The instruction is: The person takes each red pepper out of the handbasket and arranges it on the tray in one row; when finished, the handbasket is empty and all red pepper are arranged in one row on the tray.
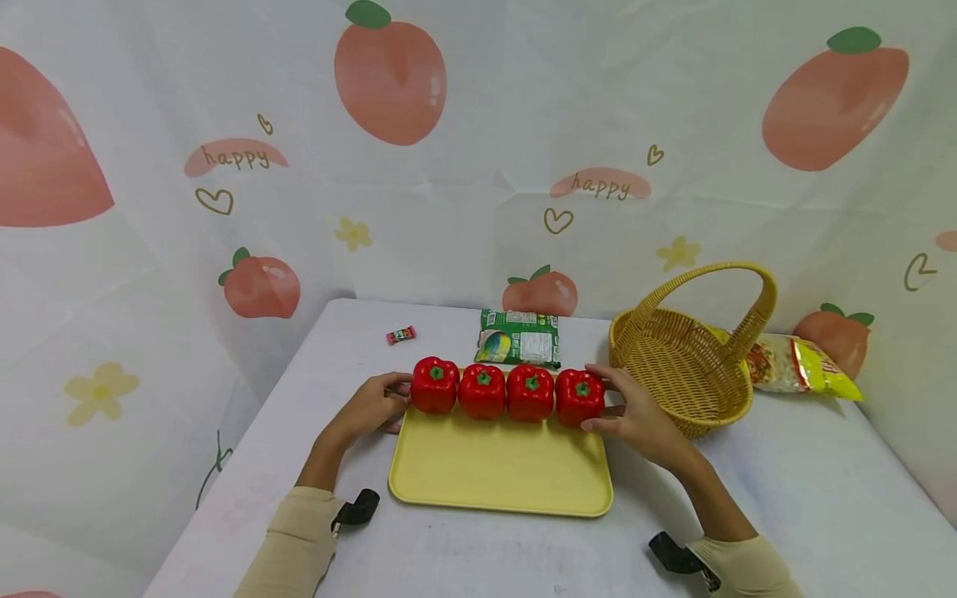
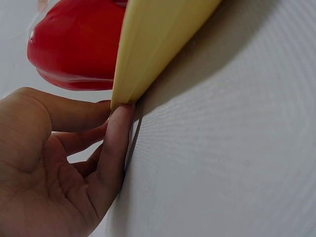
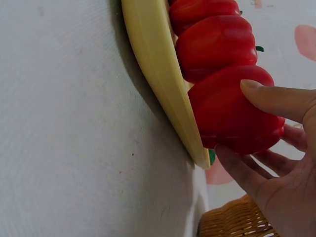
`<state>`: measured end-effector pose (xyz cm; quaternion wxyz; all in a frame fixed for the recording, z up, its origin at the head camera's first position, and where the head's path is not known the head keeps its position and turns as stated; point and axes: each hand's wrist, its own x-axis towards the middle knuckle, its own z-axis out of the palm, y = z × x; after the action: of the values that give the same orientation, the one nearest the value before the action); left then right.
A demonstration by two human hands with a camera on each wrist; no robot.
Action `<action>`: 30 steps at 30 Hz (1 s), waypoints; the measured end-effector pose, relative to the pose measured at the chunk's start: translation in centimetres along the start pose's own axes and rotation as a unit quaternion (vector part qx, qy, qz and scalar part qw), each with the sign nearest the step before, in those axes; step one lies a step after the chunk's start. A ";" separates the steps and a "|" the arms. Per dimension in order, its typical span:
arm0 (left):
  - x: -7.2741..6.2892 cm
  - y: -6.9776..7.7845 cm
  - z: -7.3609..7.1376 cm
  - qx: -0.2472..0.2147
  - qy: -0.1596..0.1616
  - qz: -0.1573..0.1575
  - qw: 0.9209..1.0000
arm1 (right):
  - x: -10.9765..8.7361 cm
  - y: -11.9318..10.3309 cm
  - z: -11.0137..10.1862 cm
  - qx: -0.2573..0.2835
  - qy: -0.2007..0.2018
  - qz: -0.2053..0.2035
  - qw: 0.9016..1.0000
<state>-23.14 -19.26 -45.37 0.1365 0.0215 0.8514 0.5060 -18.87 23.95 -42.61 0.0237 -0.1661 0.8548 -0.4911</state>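
Note:
Several red bell peppers with green stems stand in a row along the far side of a yellow tray (image 1: 501, 467). My left hand (image 1: 370, 407) is at the tray's left edge, beside the leftmost bell pepper (image 1: 434, 387). In the left wrist view, its fingers pinch the tray's rim (image 2: 148, 49), just below that pepper. My right hand (image 1: 637, 417) grips the rightmost bell pepper (image 1: 580, 400). The right wrist view shows the thumb on one side of this pepper (image 3: 227, 111) and the fingers curled round the other, with its base at the tray.
A yellow wicker basket (image 1: 684, 365) with a tall handle stands right of the tray, near my right hand. Behind it lies a yellow and clear food packet (image 1: 800, 365). A green packet (image 1: 519, 337) lies beyond the tray, and a small red wrapped candy (image 1: 401, 335) sits at back left.

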 end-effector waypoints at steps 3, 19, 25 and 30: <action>0.0 0.0 -0.1 0.001 0.000 0.000 1.000 | 0.0 0.0 0.0 0.001 -0.003 0.002 1.000; -0.2 0.7 0.2 0.014 -0.013 0.006 1.000 | -2.3 -1.2 -3.7 -0.045 0.015 -0.020 0.999; -1.0 1.5 -0.8 0.062 -0.017 0.022 0.998 | -5.9 -1.0 -8.4 -0.119 0.080 -0.047 0.989; -1.9 2.3 -1.9 0.098 0.019 0.057 0.993 | -8.3 0.5 -13.4 -0.169 0.115 -0.018 0.979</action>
<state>-22.05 -20.10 -42.14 0.0880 0.0737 0.8967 0.4276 -13.87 37.90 -37.18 -0.1119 -0.1252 0.9194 -0.3558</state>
